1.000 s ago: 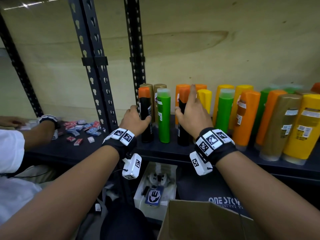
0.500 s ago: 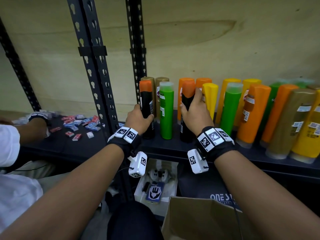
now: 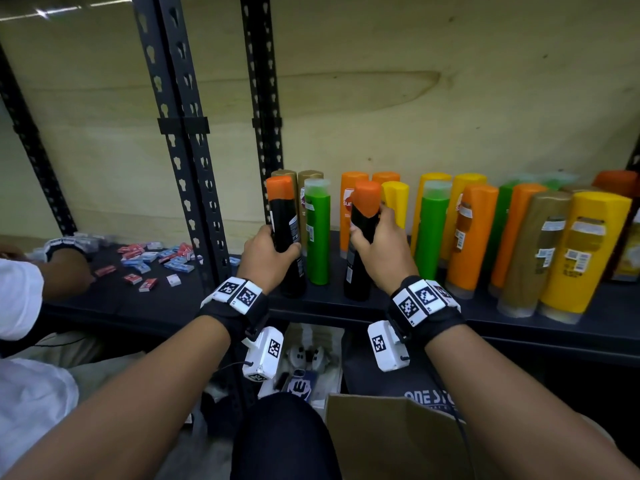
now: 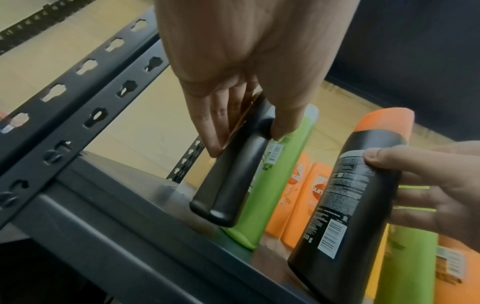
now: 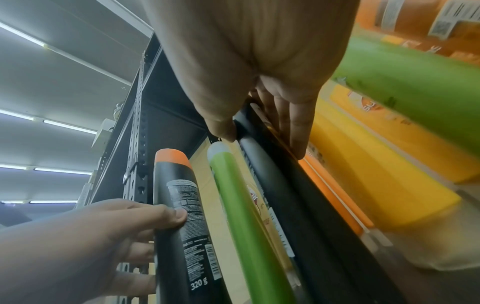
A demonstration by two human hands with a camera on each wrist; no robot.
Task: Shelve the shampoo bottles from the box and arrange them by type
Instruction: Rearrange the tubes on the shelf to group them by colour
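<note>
nearest us a cardboard box (image 3: 391, 441) sits open below our forearms, just beside a dark knee. beyond it, under the shelf (image 3: 346, 304), a white tray (image 3: 304, 362) holds small items we cannot make out. our left hand (image 3: 265, 259) wraps round the left black bottle (image 3: 285, 237), thumb on its right side and fingers curled behind, as the left wrist view shows. this bottle stands upright at the front edge of the shelf, orange cap up, just right of the rack post (image 3: 183, 161). our right hand (image 3: 381, 251) curls round the right black bottle (image 3: 360, 244), thumb on its left face and fingers on the far side; the bottle leans a little with its orange cap tilted, and whether its base touches the shelf we cannot tell. between the two black bottles a green bottle (image 3: 317, 233) stands upright on the shelf. further back stand two gold bottles (image 3: 310, 178), partly hidden behind the left black and green ones, and orange bottles (image 3: 353, 202) behind the right hand. to the right the shelf carries more yellow, green, orange and gold bottles in close rows. off to the left, past the post, small red and blue packets (image 3: 152, 261) lie scattered near another person's arm (image 3: 65, 271). a pale board (image 3: 415, 98) backs the rack.
</note>
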